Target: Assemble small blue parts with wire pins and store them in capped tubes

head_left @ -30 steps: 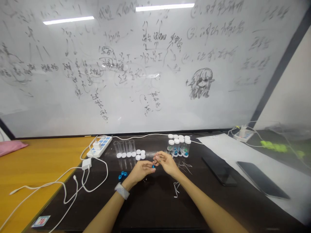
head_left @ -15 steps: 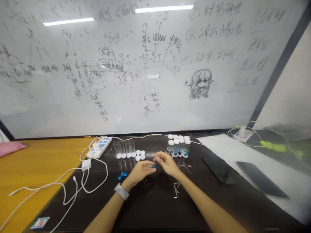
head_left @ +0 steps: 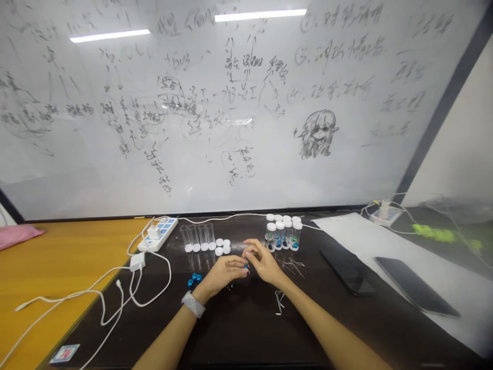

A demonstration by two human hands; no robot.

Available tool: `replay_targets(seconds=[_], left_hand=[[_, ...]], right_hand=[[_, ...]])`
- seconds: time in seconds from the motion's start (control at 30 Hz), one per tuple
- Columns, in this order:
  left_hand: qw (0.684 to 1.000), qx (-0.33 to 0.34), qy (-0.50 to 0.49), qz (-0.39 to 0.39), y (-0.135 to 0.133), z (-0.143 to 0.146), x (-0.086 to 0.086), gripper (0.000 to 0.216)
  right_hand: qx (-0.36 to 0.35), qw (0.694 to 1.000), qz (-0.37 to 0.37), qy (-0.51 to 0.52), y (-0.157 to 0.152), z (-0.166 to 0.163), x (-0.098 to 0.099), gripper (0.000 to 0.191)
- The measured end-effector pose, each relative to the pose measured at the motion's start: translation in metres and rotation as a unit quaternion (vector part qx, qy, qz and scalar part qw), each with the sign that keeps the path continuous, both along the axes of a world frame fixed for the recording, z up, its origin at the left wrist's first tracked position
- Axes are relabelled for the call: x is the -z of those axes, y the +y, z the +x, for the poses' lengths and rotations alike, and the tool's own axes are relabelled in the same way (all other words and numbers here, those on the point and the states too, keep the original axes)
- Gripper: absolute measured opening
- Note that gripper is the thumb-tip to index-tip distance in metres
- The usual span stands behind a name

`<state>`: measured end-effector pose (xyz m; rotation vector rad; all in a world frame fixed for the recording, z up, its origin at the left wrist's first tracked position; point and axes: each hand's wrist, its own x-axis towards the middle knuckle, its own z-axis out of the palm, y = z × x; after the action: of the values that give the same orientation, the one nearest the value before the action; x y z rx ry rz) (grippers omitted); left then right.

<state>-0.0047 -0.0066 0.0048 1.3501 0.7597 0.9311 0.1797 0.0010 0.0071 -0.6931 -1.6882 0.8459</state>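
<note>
My left hand (head_left: 224,271), a pale band on its wrist, pinches a small shiny blue ball (head_left: 246,266) at its fingertips. Close against it, my right hand (head_left: 262,261) is closed on a thin metal wire (head_left: 245,258) standing just above the ball. Whether the wire goes into the ball is too small to tell. Left of my left hand lie several more blue balls (head_left: 194,279). Bent thin wires (head_left: 291,265) rest right of my right hand, and short pale rods (head_left: 279,302) lie nearer to me.
Clear tubes (head_left: 200,237) stand at the back beside white caps (head_left: 223,246). Capped tubes holding coloured balls (head_left: 284,234) stand further right. Two dark phones (head_left: 348,272) lie at right. A power strip (head_left: 158,234) and white cables (head_left: 100,293) spread over the left side.
My right hand has shifted slightly left and down, bringing the wire onto or just above the blue ball. My left hand still pinches the ball.
</note>
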Motion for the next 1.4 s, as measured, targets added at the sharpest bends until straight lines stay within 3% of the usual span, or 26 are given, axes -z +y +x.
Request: replay_targets(seconds=[0.33,0.5,0.6,0.63,0.7,0.77,0.83,1.03,1.3,1.4], left_hand=[[0.999,-0.023,0.019,0.014,0.007,-0.001,0.009,0.044],[0.999,-0.041,0.001,0.019,0.008,-0.003,0.005,0.044],[0.995,-0.095,-0.027,0.017,0.011,-0.005,0.003,0.045],[0.993,-0.114,-0.036,0.017,0.013,-0.006,0.003,0.045],[0.989,-0.142,-0.044,0.021,0.015,-0.007,0.003,0.046],[0.986,-0.160,-0.044,0.024,0.017,-0.007,0.005,0.047],[0.985,-0.166,-0.040,0.025,0.017,-0.007,0.006,0.047],[0.985,-0.170,-0.034,0.023,0.017,-0.007,0.006,0.046],[0.985,-0.167,-0.016,0.047,0.018,-0.008,0.009,0.047],[0.985,-0.168,-0.013,0.046,0.018,-0.007,0.011,0.045]], right_hand=[[0.095,0.995,0.029,-0.025,0.002,-0.005,0.007,0.026],[0.135,0.991,0.015,-0.009,0.003,-0.008,0.007,0.041],[0.201,0.979,0.022,-0.014,0.003,-0.004,0.005,0.024],[0.189,0.981,0.030,-0.043,0.002,-0.002,0.005,0.017],[0.092,0.984,0.055,-0.141,-0.002,0.000,0.006,0.011],[-0.031,0.965,0.089,-0.244,-0.008,0.000,0.008,0.007],[-0.081,0.941,0.115,-0.308,-0.013,-0.004,0.011,0.007],[-0.049,0.906,0.171,-0.384,-0.017,-0.011,0.013,0.014],[-0.043,0.826,0.299,-0.477,-0.012,-0.018,0.008,0.016],[-0.036,0.817,0.309,-0.486,-0.014,-0.021,0.007,0.013]])
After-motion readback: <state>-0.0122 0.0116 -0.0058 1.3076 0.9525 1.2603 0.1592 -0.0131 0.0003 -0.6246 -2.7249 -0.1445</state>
